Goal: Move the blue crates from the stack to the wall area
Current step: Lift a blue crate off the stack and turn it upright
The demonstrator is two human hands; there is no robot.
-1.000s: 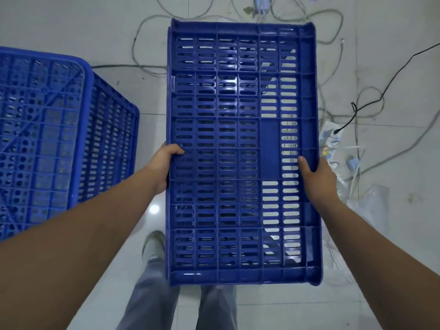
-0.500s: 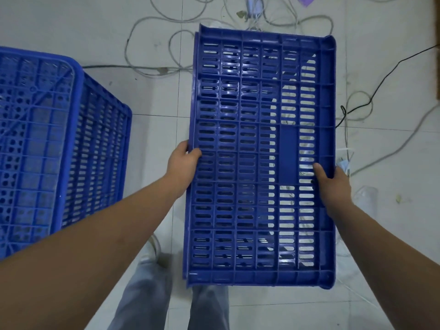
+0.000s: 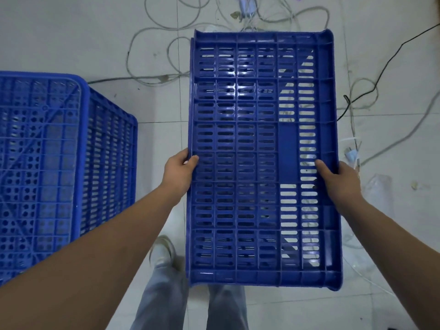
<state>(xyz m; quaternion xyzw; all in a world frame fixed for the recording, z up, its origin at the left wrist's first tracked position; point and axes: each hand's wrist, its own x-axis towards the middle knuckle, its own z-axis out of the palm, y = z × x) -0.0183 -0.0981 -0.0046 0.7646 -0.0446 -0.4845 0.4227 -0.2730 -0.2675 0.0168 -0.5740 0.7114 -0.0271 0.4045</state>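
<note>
I carry a blue slotted crate [image 3: 247,148] in front of me above the floor, its long side pointing away from me and one slotted wall facing up. My left hand [image 3: 179,171] grips its left edge with the thumb hooked over the rim. My right hand [image 3: 337,181] grips the right edge, thumb on the slats. A stack of blue crates [image 3: 59,167] stands on the floor at the left, its perforated base facing up.
Grey and white cables [image 3: 166,75] loop over the tiled floor ahead, and a black cable [image 3: 381,75] runs to the right. Clear plastic wrapping [image 3: 378,186] and a small plug lie at the right. My legs and one shoe [image 3: 164,251] show below the crate.
The carried crate has shifted to the right in view, away from the stack, which has slid further to the left. Both hands keep the same grip.
</note>
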